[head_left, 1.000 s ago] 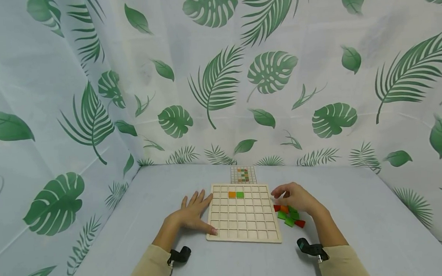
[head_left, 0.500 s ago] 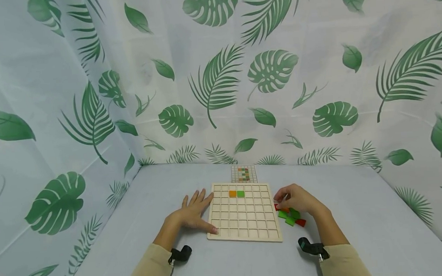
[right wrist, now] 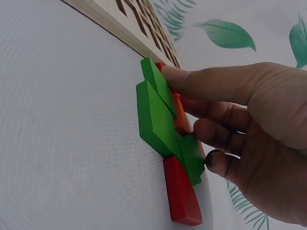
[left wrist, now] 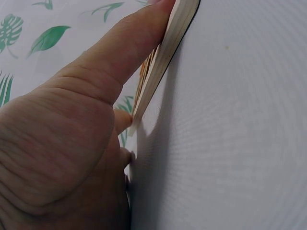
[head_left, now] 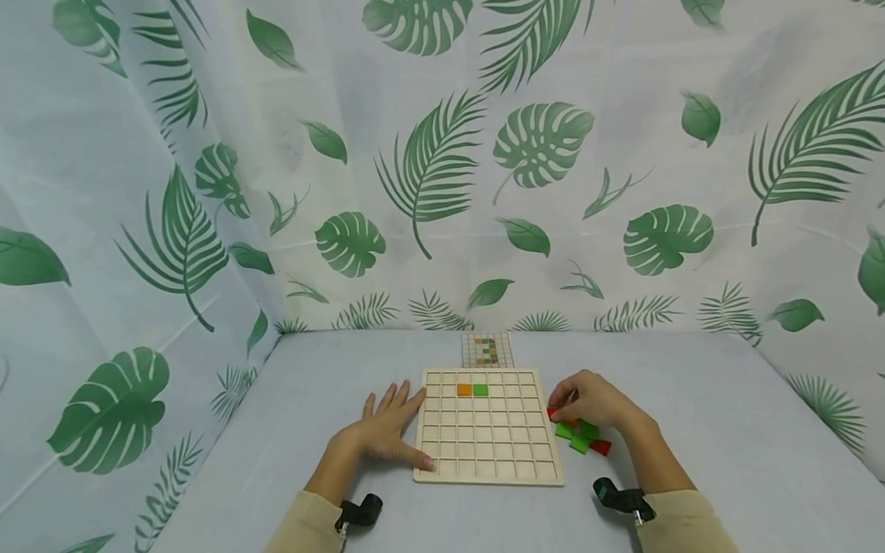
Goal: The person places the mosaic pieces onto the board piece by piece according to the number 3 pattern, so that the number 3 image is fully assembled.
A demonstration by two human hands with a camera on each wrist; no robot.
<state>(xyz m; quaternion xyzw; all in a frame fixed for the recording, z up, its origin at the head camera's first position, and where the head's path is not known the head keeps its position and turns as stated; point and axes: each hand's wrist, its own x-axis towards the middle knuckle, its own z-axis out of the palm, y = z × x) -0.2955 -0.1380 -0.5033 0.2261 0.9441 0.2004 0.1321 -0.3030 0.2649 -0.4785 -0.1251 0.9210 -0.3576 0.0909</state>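
A pale wooden grid board (head_left: 489, 441) lies on the table, with an orange tile (head_left: 465, 390) and a green tile (head_left: 480, 390) side by side in an upper row. My left hand (head_left: 379, 430) rests spread at its left edge, the thumb lying over the lower left corner. By the right edge, my right hand (head_left: 595, 398) pinches a red tile (head_left: 551, 413) between thumb and fingers; most of that tile is hidden. In the right wrist view, green tiles (right wrist: 156, 120), a loose orange tile (right wrist: 181, 122) and another red tile (right wrist: 182, 196) lie beneath and beside the fingers.
Behind the board lies a small card (head_left: 487, 351) printed with a grid of coloured squares. A white cloth (head_left: 423, 186) with green leaves hangs behind the table and along its left side. Each wrist wears a small black camera (head_left: 360, 510).
The right hand has come down from above the tile pile, its fingertips closing on the red tile beside the board. The left hand and the board stay where they were.
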